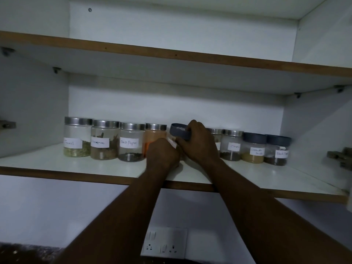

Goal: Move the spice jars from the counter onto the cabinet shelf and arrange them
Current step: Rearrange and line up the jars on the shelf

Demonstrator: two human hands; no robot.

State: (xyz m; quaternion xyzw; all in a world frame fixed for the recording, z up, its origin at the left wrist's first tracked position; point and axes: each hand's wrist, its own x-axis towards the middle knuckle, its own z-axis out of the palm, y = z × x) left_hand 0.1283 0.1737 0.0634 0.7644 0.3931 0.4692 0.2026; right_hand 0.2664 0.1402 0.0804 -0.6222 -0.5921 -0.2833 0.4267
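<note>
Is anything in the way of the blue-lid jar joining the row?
Nothing visible. The left hand and right hand hold the blue-lid jar in the row, between the orange jar and a silver-lidded jar.

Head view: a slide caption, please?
Left hand and right hand grip a blue-lidded jar at the cabinet shelf.
</note>
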